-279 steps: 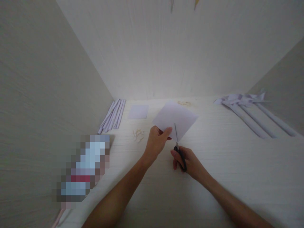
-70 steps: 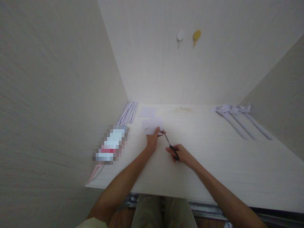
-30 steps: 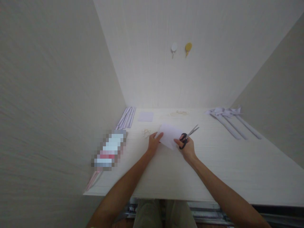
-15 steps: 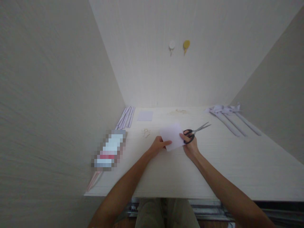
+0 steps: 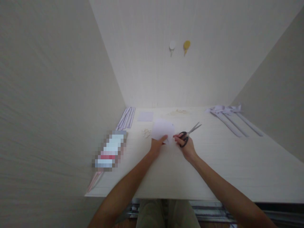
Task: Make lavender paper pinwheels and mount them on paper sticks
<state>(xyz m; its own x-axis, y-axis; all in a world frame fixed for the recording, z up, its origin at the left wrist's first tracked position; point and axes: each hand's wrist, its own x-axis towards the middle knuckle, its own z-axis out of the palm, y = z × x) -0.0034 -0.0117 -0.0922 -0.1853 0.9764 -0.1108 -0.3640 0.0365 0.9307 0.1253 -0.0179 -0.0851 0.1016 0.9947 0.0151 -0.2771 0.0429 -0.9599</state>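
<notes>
A white sheet of paper [image 5: 161,128] is pinched at its lower edge by my left hand [image 5: 158,145], thumb on top. Just right of the paper, my right hand [image 5: 186,145] has its fingers through the black handles of a pair of scissors [image 5: 194,128]. The blades are slightly parted and point up and to the right, away from the paper. My right fingertips come close to the paper's right edge; whether they touch it I cannot tell. A small pile of pale scraps [image 5: 146,133] lies left of the paper on the white table [image 5: 166,177].
Folded paper strips [image 5: 127,117] and a square of paper [image 5: 145,116] lie at the back left. Long strips and cuttings [image 5: 224,110] lie at the back right. A blurred phone-like device [image 5: 110,150] leans by the left wall. Two hooks, white [image 5: 172,45] and yellow [image 5: 186,45], hang on the back wall.
My right hand has let go of the paper's right side and keeps the scissors, now further left. With my left hand's grip, the paper has shifted left and turned.
</notes>
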